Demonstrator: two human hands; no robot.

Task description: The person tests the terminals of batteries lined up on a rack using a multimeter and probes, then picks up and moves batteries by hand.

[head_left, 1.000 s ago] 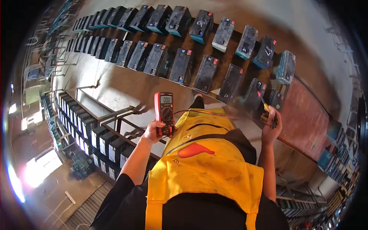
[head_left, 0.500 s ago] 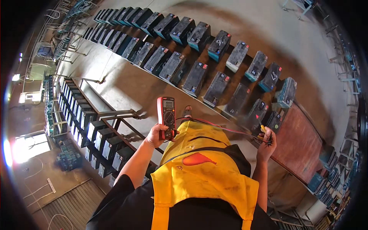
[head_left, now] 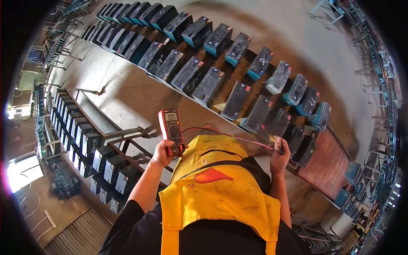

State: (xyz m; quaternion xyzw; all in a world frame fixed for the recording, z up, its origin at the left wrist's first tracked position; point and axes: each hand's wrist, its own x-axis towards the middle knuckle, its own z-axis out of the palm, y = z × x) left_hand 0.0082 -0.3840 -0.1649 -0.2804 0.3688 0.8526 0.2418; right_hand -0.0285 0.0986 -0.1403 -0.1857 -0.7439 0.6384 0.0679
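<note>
My left hand is closed around a red and grey multimeter, held upright with its display showing zeros. Red and black test leads run from it across the yellow apron to my right hand. That hand is closed on the test probes; a yellowish piece juts out above the fingers, and the tips are hard to make out. Beyond the right hand, dark box-shaped batteries with red terminal marks stand in two rows on a long table. The nearest battery is just above the right hand.
A reddish-brown board covers the table's right end. At left, a metal-framed rack holds more batteries. Stacked batteries stand on the floor at lower left. Further racks line the right edge.
The view has shifted a little, and both hands appear further left. My right hand with the probes has also moved slightly up. The multimeter still reads zeros.
</note>
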